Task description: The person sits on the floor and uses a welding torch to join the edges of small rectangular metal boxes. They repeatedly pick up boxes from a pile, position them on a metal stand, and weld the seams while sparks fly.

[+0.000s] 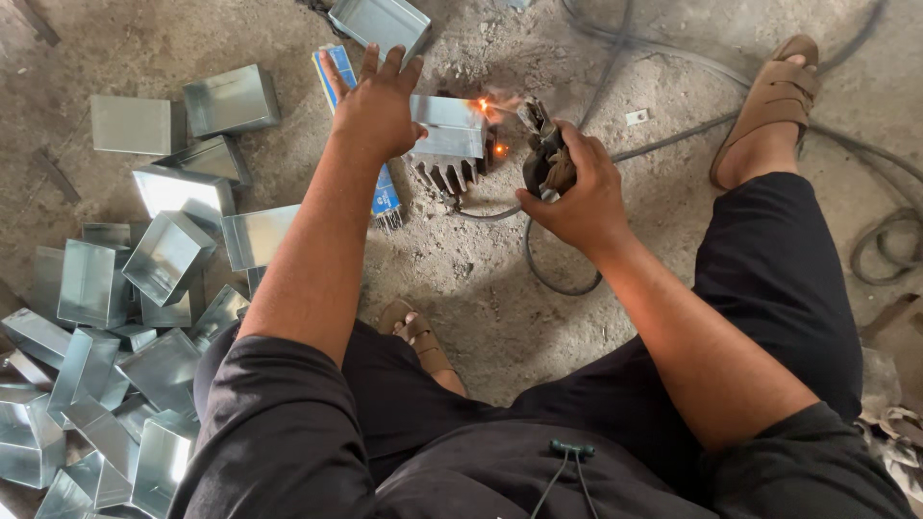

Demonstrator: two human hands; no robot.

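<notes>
Dirt floor [461, 288], two hands [380, 106], one welding holder [543, 159]

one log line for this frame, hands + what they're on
left hand: flat on metal box | right hand: grips electrode holder | sparks at box edge | box pile left

I'm stretching my left hand [377, 106] forward, palm down, fingers [370, 62] spread flat. My right hand [575, 187] is reaching in beside it, fingers curled tight in a fist, both forearms bare.

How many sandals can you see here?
2: one brown sandal on the foot at upper right, another sandal low in the middle between the arms, partly hidden by the leg.
</notes>
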